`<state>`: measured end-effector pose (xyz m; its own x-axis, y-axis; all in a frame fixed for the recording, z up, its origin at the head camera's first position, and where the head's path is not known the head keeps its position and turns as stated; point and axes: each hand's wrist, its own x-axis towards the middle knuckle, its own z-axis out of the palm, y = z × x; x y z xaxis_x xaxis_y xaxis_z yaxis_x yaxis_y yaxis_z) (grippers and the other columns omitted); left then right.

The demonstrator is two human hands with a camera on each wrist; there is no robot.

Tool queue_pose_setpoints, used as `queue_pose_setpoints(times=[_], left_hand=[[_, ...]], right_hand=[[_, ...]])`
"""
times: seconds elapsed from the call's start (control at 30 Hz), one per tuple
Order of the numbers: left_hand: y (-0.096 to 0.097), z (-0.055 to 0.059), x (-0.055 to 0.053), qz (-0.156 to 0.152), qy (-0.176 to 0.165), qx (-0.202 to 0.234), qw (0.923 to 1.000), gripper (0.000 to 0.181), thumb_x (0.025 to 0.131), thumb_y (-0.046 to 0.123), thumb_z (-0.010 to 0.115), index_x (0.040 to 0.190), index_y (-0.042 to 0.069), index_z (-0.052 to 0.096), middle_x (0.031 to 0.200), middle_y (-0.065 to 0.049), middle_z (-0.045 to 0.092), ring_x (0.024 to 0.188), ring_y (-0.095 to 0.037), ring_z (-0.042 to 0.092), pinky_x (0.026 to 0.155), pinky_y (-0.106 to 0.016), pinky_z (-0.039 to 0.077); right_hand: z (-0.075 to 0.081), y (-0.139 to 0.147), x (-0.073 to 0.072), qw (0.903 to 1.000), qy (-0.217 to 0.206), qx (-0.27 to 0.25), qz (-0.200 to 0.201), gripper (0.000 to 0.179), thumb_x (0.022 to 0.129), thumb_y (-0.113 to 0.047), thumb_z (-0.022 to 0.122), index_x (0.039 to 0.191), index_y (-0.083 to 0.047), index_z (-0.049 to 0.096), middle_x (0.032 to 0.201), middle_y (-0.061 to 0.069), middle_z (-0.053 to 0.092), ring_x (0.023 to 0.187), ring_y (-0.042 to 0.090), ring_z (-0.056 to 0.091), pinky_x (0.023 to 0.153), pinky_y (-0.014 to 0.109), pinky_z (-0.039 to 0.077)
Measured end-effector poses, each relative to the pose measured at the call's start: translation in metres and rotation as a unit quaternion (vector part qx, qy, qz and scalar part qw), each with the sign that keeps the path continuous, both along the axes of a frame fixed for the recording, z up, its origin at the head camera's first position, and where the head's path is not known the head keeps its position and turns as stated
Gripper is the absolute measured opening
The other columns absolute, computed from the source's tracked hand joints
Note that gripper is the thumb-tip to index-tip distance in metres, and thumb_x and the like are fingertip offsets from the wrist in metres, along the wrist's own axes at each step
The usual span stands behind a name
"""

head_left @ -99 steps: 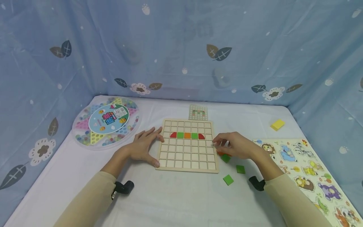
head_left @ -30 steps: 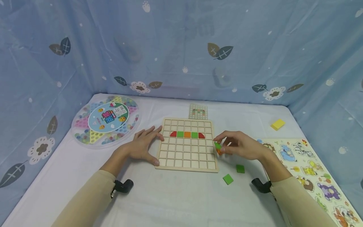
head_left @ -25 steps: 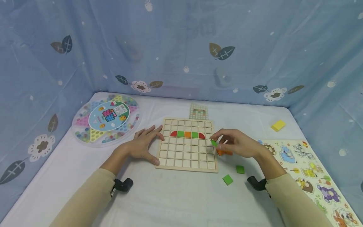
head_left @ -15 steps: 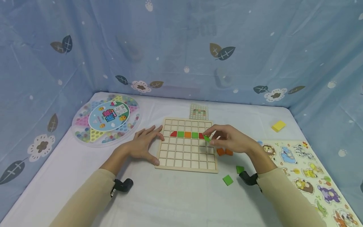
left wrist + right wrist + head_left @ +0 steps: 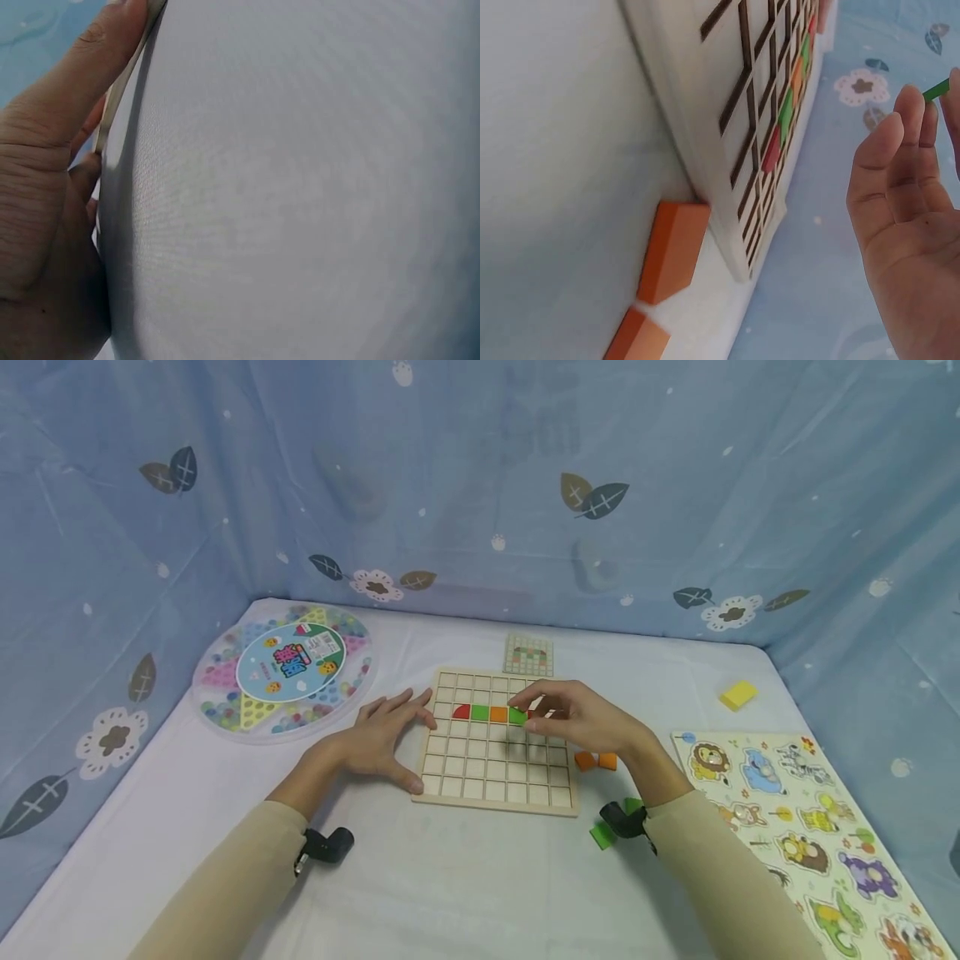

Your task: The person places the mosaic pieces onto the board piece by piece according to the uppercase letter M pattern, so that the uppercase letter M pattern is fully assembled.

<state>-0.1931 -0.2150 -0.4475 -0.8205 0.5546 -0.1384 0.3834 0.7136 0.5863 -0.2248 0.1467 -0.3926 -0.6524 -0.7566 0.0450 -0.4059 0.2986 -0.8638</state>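
A wooden grid board [image 5: 465, 768] lies on the white cloth. Across it runs a row of flat pieces: a rounded red piece [image 5: 462, 712] at the left end, then green, an orange tile [image 5: 498, 715], green and red. My left hand [image 5: 381, 745] rests spread along the board's left edge, thumb at the near corner. Over the right part of that row, my right hand [image 5: 577, 714] pinches a green tile [image 5: 936, 91] between fingertips and thumb, hiding some of the row from the head view. Two orange tiles [image 5: 673, 251] lie just right of the board.
Loose green tiles [image 5: 602, 836] lie partly under the right wrist's camera. Behind the board is a small pattern card [image 5: 529, 655]. A round marble-game box [image 5: 291, 662] sits at left, a yellow block [image 5: 738, 695] and an animal puzzle board [image 5: 738, 740] at right.
The right hand has picked up a green tile from beside the orange ones and carried it leftward over the row on the board. The left hand has stayed put.
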Motion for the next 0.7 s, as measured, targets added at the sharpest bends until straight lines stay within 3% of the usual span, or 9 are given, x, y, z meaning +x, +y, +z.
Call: queue_pose_setpoints(times=[0.17, 0.27, 0.53, 0.7], left_hand=[[-0.002, -0.001, -0.001, -0.004, 0.006, 0.004, 1.0000, 0.088, 0.061, 0.063, 0.092, 0.130, 0.028, 0.050, 0.174, 0.000, 0.010, 0.160, -0.033, 0.002, 0.121, -0.063, 0.001], [-0.003, -0.002, -0.001, -0.004, 0.007, -0.002, 1.0000, 0.088, 0.061, 0.065, 0.091, 0.131, 0.029, 0.050, 0.174, 0.001, 0.009, 0.160, -0.032, 0.002, 0.121, -0.063, 0.001], [-0.005, 0.000, 0.001, -0.001, -0.001, -0.004, 1.0000, 0.087, 0.062, 0.063, 0.092, 0.130, 0.028, 0.050, 0.174, 0.000, 0.011, 0.160, -0.033, 0.002, 0.121, -0.063, 0.001], [-0.004, -0.002, -0.001, -0.005, 0.009, -0.005, 0.9999, 0.088, 0.063, 0.066, 0.090, 0.131, 0.028, 0.050, 0.174, 0.000, 0.011, 0.160, -0.033, 0.002, 0.120, -0.066, 0.001]], right_hand=[[0.001, -0.011, -0.006, 0.9999, -0.007, 0.008, 0.010, 0.034, 0.099, -0.011, 0.069, 0.132, -0.005, 0.064, 0.132, 0.006, 0.065, 0.099, 0.030, 0.067, 0.078, 0.036, 0.055], [-0.001, -0.019, -0.009, 0.9998, -0.008, 0.009, 0.013, 0.034, 0.099, -0.010, 0.069, 0.132, -0.005, 0.064, 0.132, 0.006, 0.065, 0.099, 0.027, 0.067, 0.082, 0.036, 0.056], [-0.005, -0.041, -0.016, 0.9990, 0.001, 0.014, 0.043, 0.036, 0.100, -0.014, 0.068, 0.134, -0.003, 0.062, 0.128, 0.018, 0.063, 0.105, 0.024, 0.066, 0.087, 0.042, 0.058], [-0.007, -0.052, -0.020, 0.9988, 0.013, 0.026, 0.039, 0.036, 0.099, -0.014, 0.070, 0.133, -0.006, 0.063, 0.123, 0.010, 0.066, 0.105, 0.022, 0.068, 0.090, 0.041, 0.058]])
